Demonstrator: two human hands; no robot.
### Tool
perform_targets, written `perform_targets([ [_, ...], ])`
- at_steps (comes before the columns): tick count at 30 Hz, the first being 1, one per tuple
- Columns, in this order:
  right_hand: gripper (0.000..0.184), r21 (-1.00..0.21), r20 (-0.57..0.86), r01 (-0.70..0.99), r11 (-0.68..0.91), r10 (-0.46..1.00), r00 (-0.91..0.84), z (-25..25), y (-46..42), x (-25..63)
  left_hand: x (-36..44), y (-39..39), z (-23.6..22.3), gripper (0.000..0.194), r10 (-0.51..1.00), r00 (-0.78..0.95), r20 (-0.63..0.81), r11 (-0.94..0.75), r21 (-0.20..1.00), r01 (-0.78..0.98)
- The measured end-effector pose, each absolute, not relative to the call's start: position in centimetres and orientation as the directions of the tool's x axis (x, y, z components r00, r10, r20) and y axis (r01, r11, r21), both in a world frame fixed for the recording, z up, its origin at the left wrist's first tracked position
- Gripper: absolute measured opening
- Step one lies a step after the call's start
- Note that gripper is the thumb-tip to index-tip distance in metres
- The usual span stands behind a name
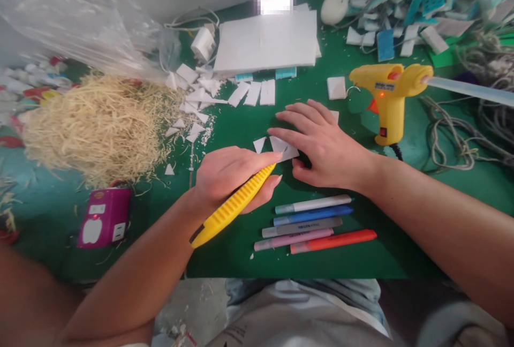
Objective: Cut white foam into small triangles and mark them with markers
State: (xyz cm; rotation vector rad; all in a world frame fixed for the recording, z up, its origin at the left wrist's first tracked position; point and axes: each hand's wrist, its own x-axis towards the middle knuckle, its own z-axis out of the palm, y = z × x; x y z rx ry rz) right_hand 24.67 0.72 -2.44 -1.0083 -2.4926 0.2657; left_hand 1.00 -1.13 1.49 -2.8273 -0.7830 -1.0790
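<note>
My left hand is closed round a yellow utility knife, its front end pointing at a small white foam piece. The blade's tip is hard to make out. Spread out and flat, my right hand rests on the table, its index finger and thumb by that piece's edge. A cut-off white triangle lies just left of the piece. Below my right hand several markers lie side by side, among them a blue marker and a red marker.
A yellow glue gun with a lit lamp stands at the right, near tangled cord. White foam sheets are stacked at the back. Straw-like shreds and a purple box sit at the left. Foam scraps lie between.
</note>
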Motion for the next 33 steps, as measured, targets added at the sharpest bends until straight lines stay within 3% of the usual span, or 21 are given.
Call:
perform_targets([
  [7, 0.049, -0.36, 0.329, 0.609, 0.706, 0.707, -0.626, -2.6, 1.1, 24.9, 0.9, -0.9, 1.3, 0.015, 0.437, 0.647, 0.625, -0.876, 0.132, 0.464],
  [15, 0.064, -0.343, 0.324, 0.587, 0.734, 0.678, -0.659, -2.4, 0.9, 25.1, 0.6, -1.3, 0.9, 0.015, 0.531, 0.56, 0.635, -0.801, 0.161, 0.577],
  [24, 0.036, -0.338, 0.356, 0.6, 0.725, 0.688, -0.632, -2.2, 1.0, 25.1, 0.6, -1.4, 0.8, 0.013, 0.572, 0.48, 0.665, -0.762, 0.213, 0.612],
  [33, 0.045, -0.29, 0.411, 0.6, 0.745, 0.664, -0.625, -2.0, 0.8, 24.9, 0.7, -1.5, 1.1, 0.016, 0.681, 0.389, 0.621, -0.642, 0.25, 0.725],
])
